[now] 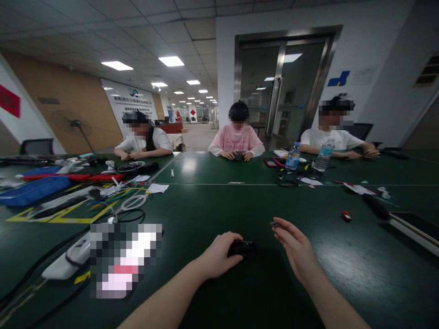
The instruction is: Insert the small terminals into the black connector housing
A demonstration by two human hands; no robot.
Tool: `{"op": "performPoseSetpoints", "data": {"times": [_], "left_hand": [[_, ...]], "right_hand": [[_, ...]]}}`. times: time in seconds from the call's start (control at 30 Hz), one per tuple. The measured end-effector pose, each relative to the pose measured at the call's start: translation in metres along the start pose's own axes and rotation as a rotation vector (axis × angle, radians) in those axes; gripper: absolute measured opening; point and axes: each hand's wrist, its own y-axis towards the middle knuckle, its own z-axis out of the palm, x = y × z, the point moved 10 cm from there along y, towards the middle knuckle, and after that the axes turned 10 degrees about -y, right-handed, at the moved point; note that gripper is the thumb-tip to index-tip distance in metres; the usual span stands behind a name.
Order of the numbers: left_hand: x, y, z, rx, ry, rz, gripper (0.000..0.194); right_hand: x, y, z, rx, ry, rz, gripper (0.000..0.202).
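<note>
On a green tabletop [199,210]: one black device [244,247]

Left hand [219,255]: curled round the device's left end; probably light, rigid, best held by its sides. Right hand [295,246]: fingertips pinching a tiny part [273,224]. Beyond: two bottles [292,157].

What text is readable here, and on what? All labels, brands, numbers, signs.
Wall sign: appears to end "大数据科技有限公司"; remaining lettering too small.
Pink shirt: lettering too blurred.
Left bottle, right bottle: labels too small.
Black object in left hand: pale marks, unreadable.
</note>
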Motion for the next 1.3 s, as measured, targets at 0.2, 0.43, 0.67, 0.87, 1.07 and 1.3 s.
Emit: {"op": "performPoseSetpoints", "data": {"times": [0.2, 0.43, 0.67, 0.87, 1.07, 1.3], "left_hand": [[-0.001, -0.001, 0.0, 0.021, -0.013, -0.026, 0.039], [-0.004, -0.001, 0.0, 0.031, -0.022, -0.016, 0.039], [-0.001, -0.001, 0.001, 0.03, -0.048, -0.021, 0.041], [0.003, 0.002, 0.003, 0.025, -0.036, 0.004, 0.042], [0.005, 0.003, 0.003, 0.017, -0.033, 0.019, 0.042], [0.006, 0.003, 0.002, 0.013, -0.062, 0.016, 0.041]], "right_hand": [[-0.001, 0.002, -0.002, -0.026, 0.01, -0.001, 0.038], [-0.003, 0.0, -0.001, -0.028, 0.077, 0.049, 0.034], [-0.004, 0.0, 0.001, -0.005, 0.071, 0.043, 0.034], [-0.006, -0.001, 0.006, 0.037, 0.025, 0.024, 0.038], [-0.003, -0.006, 0.026, 0.18, -0.1, -0.046, 0.036], [0.0, -0.016, 0.049, 0.349, -0.371, -0.169, 0.03]]}}
